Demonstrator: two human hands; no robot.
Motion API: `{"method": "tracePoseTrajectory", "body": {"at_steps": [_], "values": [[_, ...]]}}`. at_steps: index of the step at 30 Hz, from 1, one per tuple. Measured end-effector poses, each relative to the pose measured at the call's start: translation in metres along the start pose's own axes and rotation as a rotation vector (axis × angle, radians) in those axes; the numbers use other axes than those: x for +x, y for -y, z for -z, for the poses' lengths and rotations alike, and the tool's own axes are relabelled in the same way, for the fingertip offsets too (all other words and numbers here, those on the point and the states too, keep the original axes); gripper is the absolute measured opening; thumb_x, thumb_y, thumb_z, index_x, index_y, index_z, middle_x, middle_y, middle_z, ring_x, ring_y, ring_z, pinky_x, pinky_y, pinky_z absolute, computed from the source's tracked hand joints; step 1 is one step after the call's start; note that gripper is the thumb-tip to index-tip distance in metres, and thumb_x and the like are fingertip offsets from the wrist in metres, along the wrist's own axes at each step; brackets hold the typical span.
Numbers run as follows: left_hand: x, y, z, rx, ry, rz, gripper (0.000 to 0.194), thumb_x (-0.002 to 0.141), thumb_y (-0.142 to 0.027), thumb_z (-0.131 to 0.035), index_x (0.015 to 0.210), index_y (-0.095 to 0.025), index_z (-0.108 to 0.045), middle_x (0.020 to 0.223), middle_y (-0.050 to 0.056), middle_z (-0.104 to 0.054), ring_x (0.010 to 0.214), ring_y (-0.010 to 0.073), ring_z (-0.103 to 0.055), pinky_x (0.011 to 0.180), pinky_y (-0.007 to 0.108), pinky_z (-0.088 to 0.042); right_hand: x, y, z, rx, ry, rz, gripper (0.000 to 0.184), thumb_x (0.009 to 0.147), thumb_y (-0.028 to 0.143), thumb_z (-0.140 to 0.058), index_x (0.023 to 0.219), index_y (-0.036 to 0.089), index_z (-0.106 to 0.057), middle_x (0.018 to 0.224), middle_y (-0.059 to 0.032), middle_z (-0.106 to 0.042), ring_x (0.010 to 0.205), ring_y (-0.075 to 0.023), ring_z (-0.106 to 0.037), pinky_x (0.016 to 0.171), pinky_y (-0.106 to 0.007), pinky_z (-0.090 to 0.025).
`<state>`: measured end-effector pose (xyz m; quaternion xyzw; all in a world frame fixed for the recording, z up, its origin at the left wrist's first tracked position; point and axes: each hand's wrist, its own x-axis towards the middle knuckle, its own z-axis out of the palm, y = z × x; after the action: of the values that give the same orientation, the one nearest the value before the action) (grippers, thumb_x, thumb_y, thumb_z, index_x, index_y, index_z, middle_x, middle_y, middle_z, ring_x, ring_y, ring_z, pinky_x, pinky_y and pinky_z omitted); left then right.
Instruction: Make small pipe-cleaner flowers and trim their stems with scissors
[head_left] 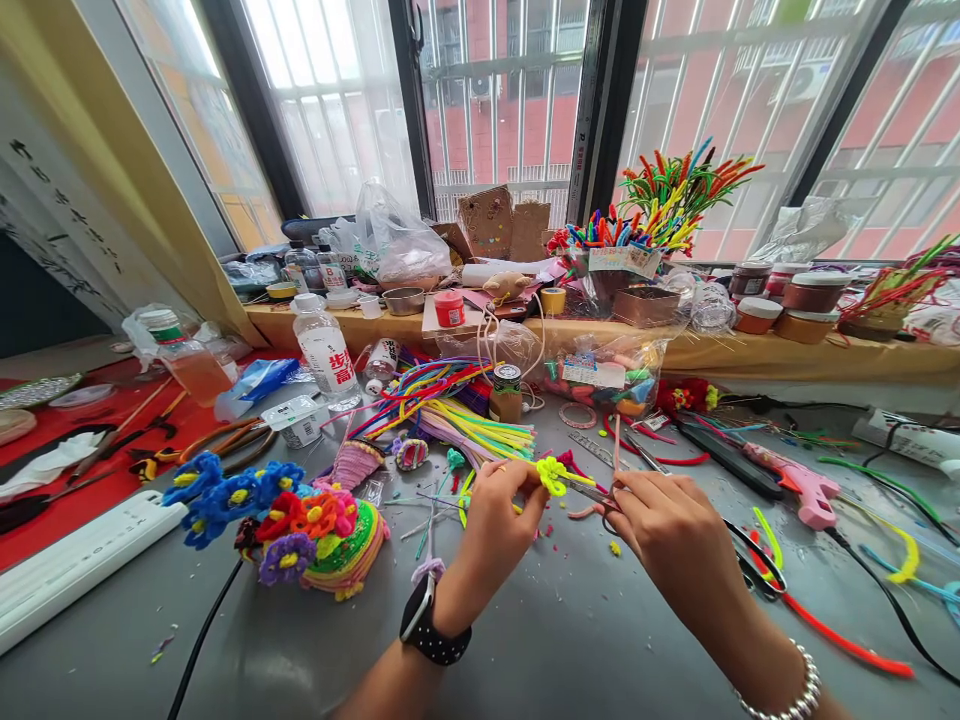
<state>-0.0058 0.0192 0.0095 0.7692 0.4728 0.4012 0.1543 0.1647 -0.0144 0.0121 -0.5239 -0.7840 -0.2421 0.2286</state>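
My left hand pinches a neon-yellow pipe-cleaner flower over the middle of the grey table. From the other side, my right hand is closed around scissors, whose metal tips reach the flower. Whether the blades touch or cut it is too small to tell. A pale pink stem stands up by my right fingers; I cannot tell if they hold it. To the left lies a finished-looking bouquet of blue, red, orange and purple fuzzy flowers with a green and striped base.
Bundled pipe cleaners, a small jar and a water bottle stand behind my hands. At right are a pink glue gun with its cord and a red pipe cleaner. A white power strip lies at left.
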Motion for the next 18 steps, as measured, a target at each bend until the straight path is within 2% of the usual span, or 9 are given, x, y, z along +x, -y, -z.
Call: {"method": "tracePoseTrajectory", "body": {"at_steps": [4,9,18], "values": [[-0.0004,-0.0004,0.0005,-0.021,0.004,-0.004,0.015,0.074,-0.021,-0.048,0.060,-0.018,-0.050,0.061,-0.002,-0.056,0.061,0.0122,-0.050,0.066,0.026,-0.038,0.0001,-0.0003,0.0003,-0.011,-0.016,0.003,0.026,0.080,0.013,-0.045,0.058,0.015,-0.058,0.070,-0.0044,-0.062,0.069,-0.0174,-0.053,0.066,-0.030,-0.030],[-0.0006,-0.0018,0.0021,-0.024,0.001,-0.001,0.015,0.075,-0.021,-0.048,0.061,-0.018,-0.050,0.061,-0.002,-0.057,0.061,0.0118,-0.051,0.068,0.026,-0.038,-0.0003,0.0001,0.0003,-0.047,0.054,-0.002,0.019,0.078,0.013,-0.049,0.061,0.016,-0.057,0.068,-0.0030,-0.059,0.068,-0.0171,-0.051,0.065,-0.031,-0.027],[-0.0021,-0.0008,0.0004,0.005,-0.007,-0.039,0.013,0.074,-0.021,-0.048,0.062,-0.019,-0.051,0.061,-0.002,-0.057,0.062,0.0124,-0.051,0.075,0.030,-0.037,0.0016,0.0033,-0.0007,-0.115,0.135,-0.060,0.017,0.076,0.030,-0.055,0.068,0.016,-0.057,0.074,-0.0043,-0.057,0.077,-0.0201,-0.048,0.065,-0.032,-0.027]]}}
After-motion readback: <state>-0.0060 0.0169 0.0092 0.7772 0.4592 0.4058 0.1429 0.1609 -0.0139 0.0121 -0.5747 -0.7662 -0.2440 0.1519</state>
